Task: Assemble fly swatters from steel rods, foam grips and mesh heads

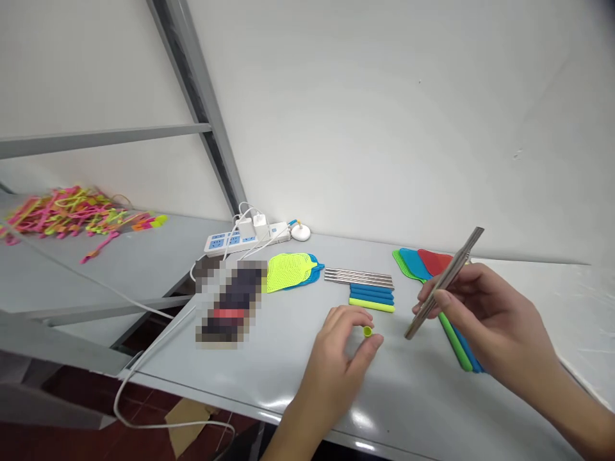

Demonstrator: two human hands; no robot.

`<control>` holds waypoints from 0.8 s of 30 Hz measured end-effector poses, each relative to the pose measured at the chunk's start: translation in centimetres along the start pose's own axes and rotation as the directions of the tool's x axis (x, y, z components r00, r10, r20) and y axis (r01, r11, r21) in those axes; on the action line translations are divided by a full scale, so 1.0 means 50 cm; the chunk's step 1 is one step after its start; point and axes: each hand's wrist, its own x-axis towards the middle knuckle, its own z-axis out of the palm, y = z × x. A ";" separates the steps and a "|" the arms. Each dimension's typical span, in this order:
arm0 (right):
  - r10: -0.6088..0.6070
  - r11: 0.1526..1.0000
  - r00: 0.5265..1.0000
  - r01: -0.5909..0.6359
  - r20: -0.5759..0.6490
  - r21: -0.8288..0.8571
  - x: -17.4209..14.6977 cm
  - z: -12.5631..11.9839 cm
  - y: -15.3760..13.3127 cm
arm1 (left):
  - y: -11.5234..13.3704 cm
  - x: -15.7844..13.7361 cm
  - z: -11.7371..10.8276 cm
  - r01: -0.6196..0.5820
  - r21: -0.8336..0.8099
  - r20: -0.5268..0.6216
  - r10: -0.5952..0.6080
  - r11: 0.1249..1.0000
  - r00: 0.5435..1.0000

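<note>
My left hand (336,346) is pinched, with thumb and fingertips around a small yellow-green hollow piece (368,331) whose open round end faces me. My right hand (500,323) grips thin metal rods (444,282), tilted up to the right above the table; their exact number is hard to make out. Behind my left hand lie a row of metal rods (359,277), several blue handle tubes (371,293) and a yellow-green tube (371,305). Yellow-green fly swatter heads (288,270) are stacked over blue ones (314,274). Under my right hand are assembled swatters with red (432,259), blue and green heads.
A blurred-out phone-like object (233,304) lies left of the swatter heads. Behind it sit a power strip (247,238) with plugs and a white round device (300,232). A white cable (144,358) hangs over the table's left edge. Colourful strips (72,211) are heaped on the left shelf.
</note>
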 end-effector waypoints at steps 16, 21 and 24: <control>-0.046 0.873 0.996 0.003 0.075 0.487 -0.066 0.069 -0.047 | 0.034 -0.077 -0.024 -0.023 0.076 -0.058 0.028 0.997 0.998; -0.017 0.873 0.992 -0.048 0.128 0.486 -0.063 0.073 -0.032 | 0.037 -0.062 -0.006 0.049 0.004 -0.024 -0.049 0.999 0.998; -0.026 0.894 0.963 -0.097 0.267 0.438 -0.072 0.080 -0.024 | 0.048 -0.053 -0.008 0.089 -0.041 0.003 -0.089 0.995 0.996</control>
